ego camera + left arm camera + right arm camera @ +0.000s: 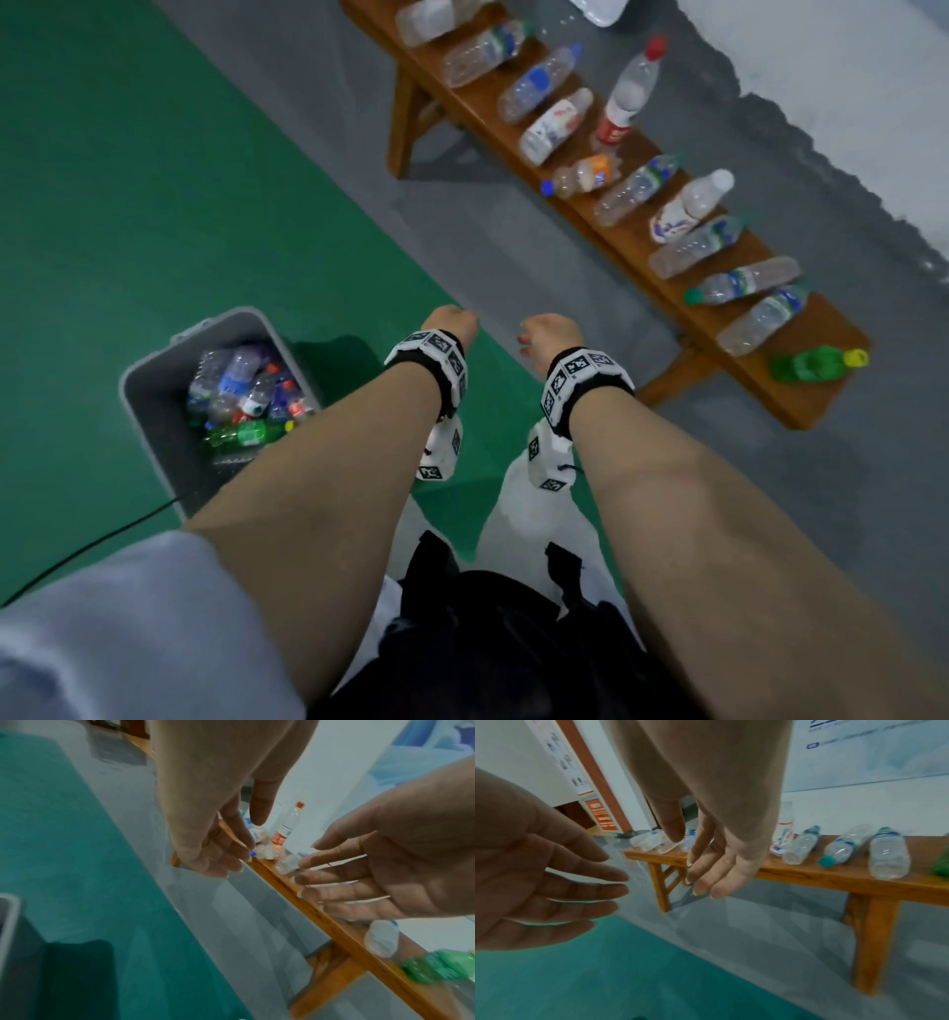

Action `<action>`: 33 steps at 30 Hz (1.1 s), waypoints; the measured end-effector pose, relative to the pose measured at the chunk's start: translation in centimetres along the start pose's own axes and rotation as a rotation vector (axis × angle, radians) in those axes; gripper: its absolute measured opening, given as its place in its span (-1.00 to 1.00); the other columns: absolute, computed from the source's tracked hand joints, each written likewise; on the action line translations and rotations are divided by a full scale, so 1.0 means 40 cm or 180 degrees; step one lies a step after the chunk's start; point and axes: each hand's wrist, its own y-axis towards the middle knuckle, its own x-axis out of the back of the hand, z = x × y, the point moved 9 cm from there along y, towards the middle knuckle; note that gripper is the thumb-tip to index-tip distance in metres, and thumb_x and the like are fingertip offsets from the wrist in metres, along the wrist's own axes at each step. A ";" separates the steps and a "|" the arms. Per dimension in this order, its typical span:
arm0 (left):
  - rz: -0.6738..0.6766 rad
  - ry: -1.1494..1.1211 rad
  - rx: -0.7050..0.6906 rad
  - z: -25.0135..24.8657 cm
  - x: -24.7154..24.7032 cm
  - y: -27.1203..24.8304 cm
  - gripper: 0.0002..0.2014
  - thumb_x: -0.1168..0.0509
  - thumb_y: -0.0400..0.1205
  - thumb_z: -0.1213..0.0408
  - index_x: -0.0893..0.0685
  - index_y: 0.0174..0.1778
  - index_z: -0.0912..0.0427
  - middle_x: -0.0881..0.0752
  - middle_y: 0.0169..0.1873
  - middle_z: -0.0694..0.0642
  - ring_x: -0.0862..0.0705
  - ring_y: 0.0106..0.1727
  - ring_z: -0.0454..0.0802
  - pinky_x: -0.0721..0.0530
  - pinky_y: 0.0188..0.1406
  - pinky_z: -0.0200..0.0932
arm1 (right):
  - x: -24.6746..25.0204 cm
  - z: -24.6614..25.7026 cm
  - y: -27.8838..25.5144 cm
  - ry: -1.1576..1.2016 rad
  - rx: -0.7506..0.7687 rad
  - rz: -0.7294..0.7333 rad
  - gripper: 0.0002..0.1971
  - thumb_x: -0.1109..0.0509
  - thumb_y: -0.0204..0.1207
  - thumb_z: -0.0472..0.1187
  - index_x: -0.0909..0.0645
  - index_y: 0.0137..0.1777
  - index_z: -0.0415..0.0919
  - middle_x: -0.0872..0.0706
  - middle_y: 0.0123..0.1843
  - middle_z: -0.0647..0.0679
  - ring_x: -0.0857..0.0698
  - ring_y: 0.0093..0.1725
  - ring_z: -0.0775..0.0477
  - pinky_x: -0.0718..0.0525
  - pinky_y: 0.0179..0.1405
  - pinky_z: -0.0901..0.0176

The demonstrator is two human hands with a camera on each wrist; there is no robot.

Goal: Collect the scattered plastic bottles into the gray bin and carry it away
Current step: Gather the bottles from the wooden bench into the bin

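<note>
Bottles wait on two fronts as I stand between them. At far left, the gray bin (154, 401) sits on the green floor (128, 180), already holding a heap of collected bottles (246, 395), a green one among them. A black cable (102, 539) trails across the floor beside it.

Centre frame, my left hand (452, 324) hangs in the air with relaxed, loosely spread fingers and carries nothing; just beside it, my right hand (549, 334) is likewise slack and unladen. Both are over the gray strip of floor, well short of the desk (642, 246).

To the right, the wooden desk runs diagonally and bears a long row of plastic bottles: most lie on their sides, one red-capped bottle (631, 92) stands upright, a small orange-labelled bottle (585, 177) lies at the near edge, and a green bottle (816, 362) rests at the closest end.

As I judge it, the step in hand is the reach back for another load. Done well, each hand takes one lying bottle round its middle, starting with those nearest the bin side, since empties are light and roll off the edge if nudged. The upright one looks easiest to knock over, so I would close on it from the side. Much of the desk remains to be cleared before the bin can be carried away.
</note>
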 end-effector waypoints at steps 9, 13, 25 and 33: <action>0.0697 0.0882 -0.0185 -0.319 -0.625 0.083 -0.68 -0.18 0.66 0.24 -0.67 0.15 0.39 -0.68 0.20 0.36 -0.64 0.26 0.29 -0.60 0.26 0.07 | 0.553 -0.284 0.289 0.0365 -0.0720 -0.0751 -0.65 -0.19 0.46 -0.11 -0.75 0.03 -0.23 -0.80 0.06 -0.27 -0.75 0.06 -0.35 -0.72 0.13 -0.23; 0.0865 0.1016 -0.0242 -0.409 -0.828 0.124 -0.63 -0.15 0.67 0.20 -0.63 0.23 0.39 -0.64 0.24 0.36 -0.60 0.28 0.28 -0.53 0.29 0.03 | 0.723 -0.370 0.281 0.0618 -0.0984 -0.1079 -0.79 -0.20 0.52 -0.20 -0.66 -0.12 -0.25 -0.72 -0.14 -0.20 -0.67 -0.14 -0.23 -0.62 -0.12 0.00; 0.0354 0.2457 -0.0607 -0.463 -1.298 0.249 -0.38 -0.40 0.47 0.07 -0.37 0.37 0.24 -0.14 0.49 0.28 -0.20 0.48 0.27 -0.31 0.46 0.07 | 0.973 -0.674 0.423 0.1679 -0.1753 -0.2220 0.13 -0.69 0.24 0.02 -0.04 0.68 -0.14 -0.39 0.59 -0.19 -0.42 0.56 -0.22 -0.44 0.46 -0.08; 0.0153 0.2947 -0.1173 -0.484 -1.389 0.301 -0.31 -0.42 0.47 0.04 -0.31 0.43 0.25 -0.16 0.53 0.33 -0.23 0.50 0.25 -0.24 0.48 0.06 | 1.018 -0.669 0.522 0.1695 -0.1071 -0.2705 -0.18 -0.71 0.21 -0.11 -0.41 0.46 -0.05 -0.55 0.38 -0.07 -0.57 0.37 -0.11 -0.47 0.26 0.25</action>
